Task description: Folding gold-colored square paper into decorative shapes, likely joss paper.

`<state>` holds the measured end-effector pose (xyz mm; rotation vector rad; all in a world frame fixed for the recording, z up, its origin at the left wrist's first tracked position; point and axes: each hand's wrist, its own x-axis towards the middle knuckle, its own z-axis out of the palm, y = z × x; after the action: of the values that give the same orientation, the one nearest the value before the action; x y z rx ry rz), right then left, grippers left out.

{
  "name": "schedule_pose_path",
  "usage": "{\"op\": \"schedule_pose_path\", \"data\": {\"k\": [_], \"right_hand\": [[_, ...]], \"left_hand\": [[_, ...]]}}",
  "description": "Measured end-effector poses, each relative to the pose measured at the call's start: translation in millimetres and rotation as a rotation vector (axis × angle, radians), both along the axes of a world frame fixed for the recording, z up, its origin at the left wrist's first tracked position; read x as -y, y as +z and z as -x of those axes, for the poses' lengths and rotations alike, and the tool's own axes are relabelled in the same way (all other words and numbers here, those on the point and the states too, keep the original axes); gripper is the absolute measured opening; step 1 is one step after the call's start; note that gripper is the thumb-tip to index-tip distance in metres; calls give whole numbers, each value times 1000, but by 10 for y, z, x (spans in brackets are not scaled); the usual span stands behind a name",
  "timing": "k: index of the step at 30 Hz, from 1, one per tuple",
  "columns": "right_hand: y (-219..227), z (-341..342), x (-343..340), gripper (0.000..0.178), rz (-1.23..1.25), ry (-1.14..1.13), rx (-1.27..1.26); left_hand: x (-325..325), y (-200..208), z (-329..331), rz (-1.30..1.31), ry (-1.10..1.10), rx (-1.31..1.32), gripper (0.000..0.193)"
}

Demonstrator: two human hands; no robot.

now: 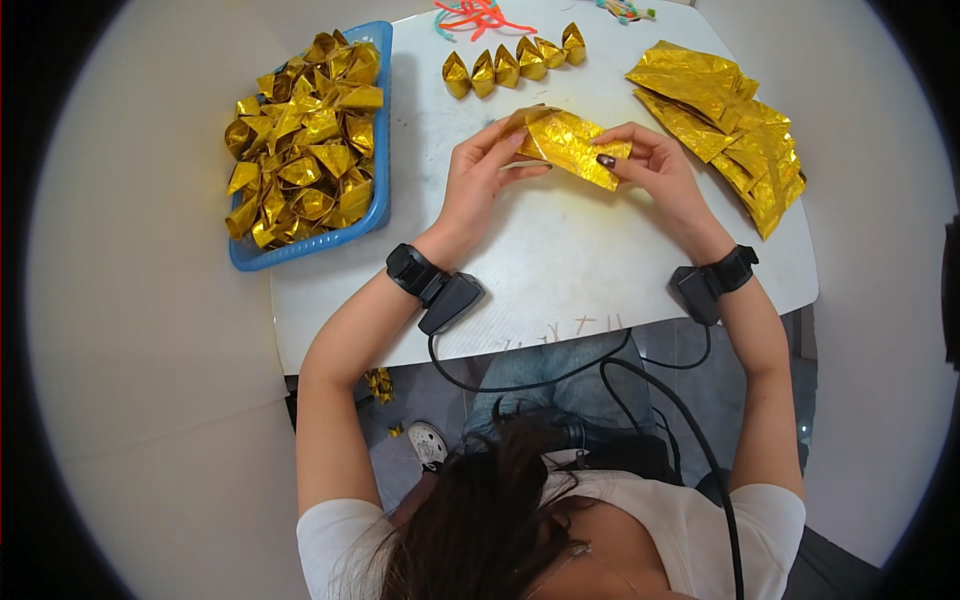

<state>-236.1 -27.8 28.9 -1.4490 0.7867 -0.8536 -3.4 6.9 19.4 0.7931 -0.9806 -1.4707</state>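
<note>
Head view: white table (560, 270), pale floor; fingers of both hands pinch gold foil sheet (572, 146).

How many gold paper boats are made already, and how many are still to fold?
Done: a blue basket heaped with folded gold pieces, plus five more in a row. In hand: the left hand and right hand hold one gold sheet, partly folded. Left: a stack of flat gold sheets.

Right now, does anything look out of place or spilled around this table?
Yes. A few gold foil bits lie on the floor under the table's near left edge, away from the blue basket. Both hands, left and right, hold a gold foil sheet.
</note>
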Motion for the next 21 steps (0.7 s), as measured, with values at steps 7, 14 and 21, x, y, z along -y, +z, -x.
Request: {"op": "schedule_pose_path", "data": {"k": [7, 14, 21], "right_hand": [[43, -6, -32, 25, 8, 61, -20], [203, 118, 3, 34, -7, 258, -95], [206, 194, 64, 36, 238, 209, -209]], "left_hand": [[-1, 35, -2, 19, 50, 72, 30], [12, -27, -16, 32, 18, 92, 31], [-7, 58, -39, 53, -133, 8, 37]]}}
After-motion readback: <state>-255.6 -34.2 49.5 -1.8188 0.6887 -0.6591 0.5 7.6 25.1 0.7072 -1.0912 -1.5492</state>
